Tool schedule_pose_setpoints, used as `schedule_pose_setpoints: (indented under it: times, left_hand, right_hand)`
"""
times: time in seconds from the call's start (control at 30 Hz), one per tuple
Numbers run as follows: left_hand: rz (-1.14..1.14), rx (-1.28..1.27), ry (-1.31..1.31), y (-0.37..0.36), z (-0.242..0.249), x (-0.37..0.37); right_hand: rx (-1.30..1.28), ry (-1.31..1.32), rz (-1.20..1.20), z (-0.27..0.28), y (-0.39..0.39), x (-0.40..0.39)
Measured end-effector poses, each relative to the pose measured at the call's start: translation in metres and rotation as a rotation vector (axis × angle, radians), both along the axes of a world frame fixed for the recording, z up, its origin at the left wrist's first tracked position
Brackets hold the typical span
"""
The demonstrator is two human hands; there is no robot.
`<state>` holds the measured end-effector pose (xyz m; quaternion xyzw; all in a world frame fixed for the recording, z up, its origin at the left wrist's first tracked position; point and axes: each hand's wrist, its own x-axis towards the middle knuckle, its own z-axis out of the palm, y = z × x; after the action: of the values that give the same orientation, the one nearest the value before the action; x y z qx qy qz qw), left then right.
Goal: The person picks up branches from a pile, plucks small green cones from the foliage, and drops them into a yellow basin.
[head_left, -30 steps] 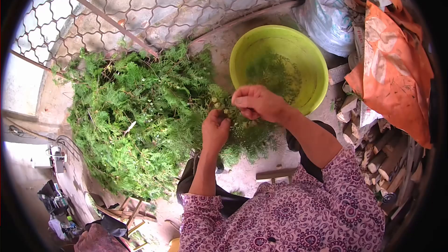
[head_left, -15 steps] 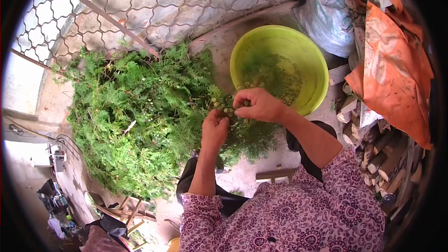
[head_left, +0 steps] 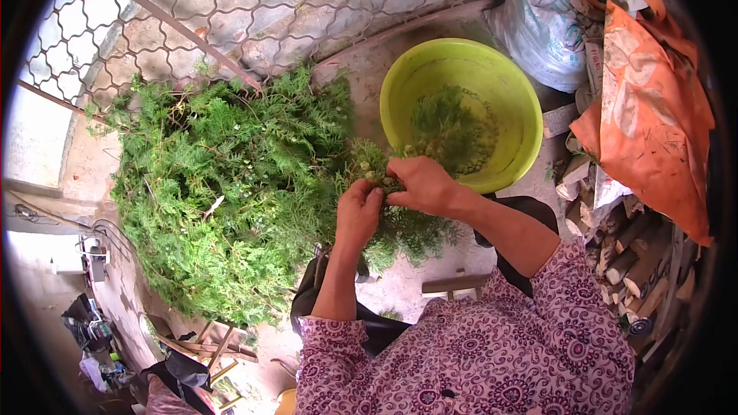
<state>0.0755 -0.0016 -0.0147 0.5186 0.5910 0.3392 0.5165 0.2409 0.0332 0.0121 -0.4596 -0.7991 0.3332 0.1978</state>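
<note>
A green leafy sprig [head_left: 419,232] with small round green cones hangs between my hands. My left hand [head_left: 358,211] pinches its stem from the left. Just to the right, my right hand [head_left: 421,184] has its fingers closed at the cones on the same sprig, close to the near rim of the yellow-green basin [head_left: 400,69]. Small green cones and some leafy green bits lie inside the basin. A large pile of green branches [head_left: 223,192] spreads to the left of my hands.
Wire mesh [head_left: 277,8] runs along the back. At the right are a white sack [head_left: 542,27], an orange sack [head_left: 653,123] and stacked firewood [head_left: 634,261]. A small wooden frame [head_left: 219,350] stands at the lower left.
My right hand has moved slightly down and its fingers have closed in at the cones. My left hand has shifted a little to the right.
</note>
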Motion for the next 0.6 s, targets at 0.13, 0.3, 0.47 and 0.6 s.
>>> schedule_pose_setpoints:
  times: [0.13,0.3,0.47,0.6]
  left_hand:
    - [0.010,0.015,-0.024,-0.0008,-0.0026,0.0000]
    - [0.032,-0.011,0.018,0.0002,-0.0020,-0.0010]
    - [0.007,-0.022,0.006,0.0002,-0.0001,-0.0027]
    - [-0.001,-0.047,-0.088,0.0005,-0.0062,-0.0038]
  right_hand:
    - [0.055,-0.046,0.005,-0.0017,-0.0029,-0.0020]
    - [0.018,0.002,-0.038,0.0013,-0.0034,-0.0025]
    - [0.054,-0.006,-0.032,-0.0021,-0.0045,-0.0037]
    - [0.097,-0.046,-0.032,-0.0031,-0.0068,-0.0059]
